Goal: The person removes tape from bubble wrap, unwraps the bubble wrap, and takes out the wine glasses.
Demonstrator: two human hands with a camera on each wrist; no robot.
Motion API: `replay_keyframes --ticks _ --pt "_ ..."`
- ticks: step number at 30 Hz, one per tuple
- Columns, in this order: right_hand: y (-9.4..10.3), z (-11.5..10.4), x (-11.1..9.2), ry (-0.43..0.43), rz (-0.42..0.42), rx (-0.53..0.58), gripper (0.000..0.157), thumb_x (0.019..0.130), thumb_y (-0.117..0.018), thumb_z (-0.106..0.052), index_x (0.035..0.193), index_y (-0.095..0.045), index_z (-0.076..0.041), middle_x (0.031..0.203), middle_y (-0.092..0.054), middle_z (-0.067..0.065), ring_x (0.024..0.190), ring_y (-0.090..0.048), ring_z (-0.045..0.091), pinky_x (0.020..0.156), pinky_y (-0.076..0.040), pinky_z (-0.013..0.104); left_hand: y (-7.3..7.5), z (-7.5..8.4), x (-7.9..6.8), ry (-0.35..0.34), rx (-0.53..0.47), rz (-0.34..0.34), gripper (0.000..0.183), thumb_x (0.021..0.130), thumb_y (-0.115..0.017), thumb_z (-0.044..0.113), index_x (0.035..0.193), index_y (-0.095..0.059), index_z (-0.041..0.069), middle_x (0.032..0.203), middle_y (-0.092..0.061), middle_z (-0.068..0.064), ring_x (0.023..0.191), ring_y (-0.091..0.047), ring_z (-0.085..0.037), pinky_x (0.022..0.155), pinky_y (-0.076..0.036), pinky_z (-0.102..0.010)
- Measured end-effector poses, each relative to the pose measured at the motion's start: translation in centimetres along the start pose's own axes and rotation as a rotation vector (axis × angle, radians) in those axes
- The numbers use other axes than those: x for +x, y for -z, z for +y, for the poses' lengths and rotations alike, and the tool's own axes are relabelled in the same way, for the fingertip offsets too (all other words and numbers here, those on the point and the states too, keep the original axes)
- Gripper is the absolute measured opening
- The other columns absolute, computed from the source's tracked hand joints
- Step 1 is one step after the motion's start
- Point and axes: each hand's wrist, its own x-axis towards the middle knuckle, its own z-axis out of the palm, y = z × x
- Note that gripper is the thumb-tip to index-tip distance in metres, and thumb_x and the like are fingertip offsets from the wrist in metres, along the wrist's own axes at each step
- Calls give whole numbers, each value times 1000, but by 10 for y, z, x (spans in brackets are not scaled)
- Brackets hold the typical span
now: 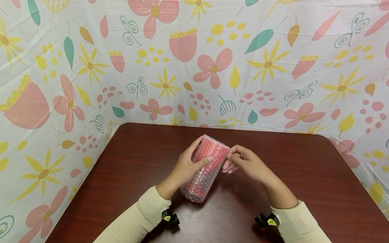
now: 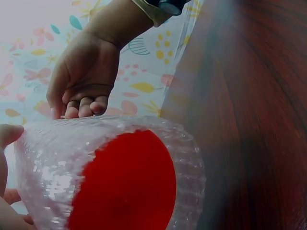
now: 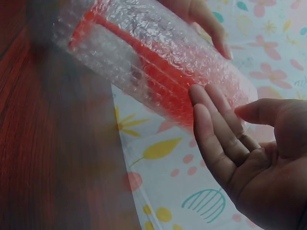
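Note:
A red cylindrical container wrapped in clear bubble wrap (image 1: pixel 209 162) is held tilted over the table, its upper end leaning away. My left hand (image 1: pixel 188 165) grips it from the left, with the thumb across its front. At the upper right edge, my right hand (image 1: pixel 243 160) pinches the bubble wrap (image 3: pixel 211 67) between thumb and index finger, while its other fingers curl loosely beside the wrap. The left wrist view shows the container's round red end (image 2: pixel 127 187) through a ring of wrap. Part of the left hand is hidden behind the container.
The dark reddish-brown table (image 1: pixel 136 152) has rounded far corners. A white cloth with flowers and leaves (image 1: pixel 212 67) hangs behind it and along its sides. Black straps with small devices (image 1: pixel 171 217) sit at both wrists, by the pale sleeves (image 1: pixel 136 216).

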Motion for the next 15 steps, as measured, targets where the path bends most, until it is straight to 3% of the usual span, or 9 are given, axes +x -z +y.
replay_keyframes --ticks 8,15 --pt "-3 -1 1 -4 -5 -23 21 106 -40 -6 112 -47 13 93 -71 30 82 -76 29 76 -61 49 -1 -2 2 71 0 -21 103 82 -80 50 158 -11 49 146 -53 -1 121 -62 -23 96 -55 -44" --pt "-2 0 -2 35 -46 -16 24 109 -36 -9 118 -45 12 99 -69 29 87 -75 28 77 -62 42 -2 -1 1 85 3 -16 96 81 -80 51 158 -23 41 145 -54 -5 116 -63 -24 92 -55 -44"
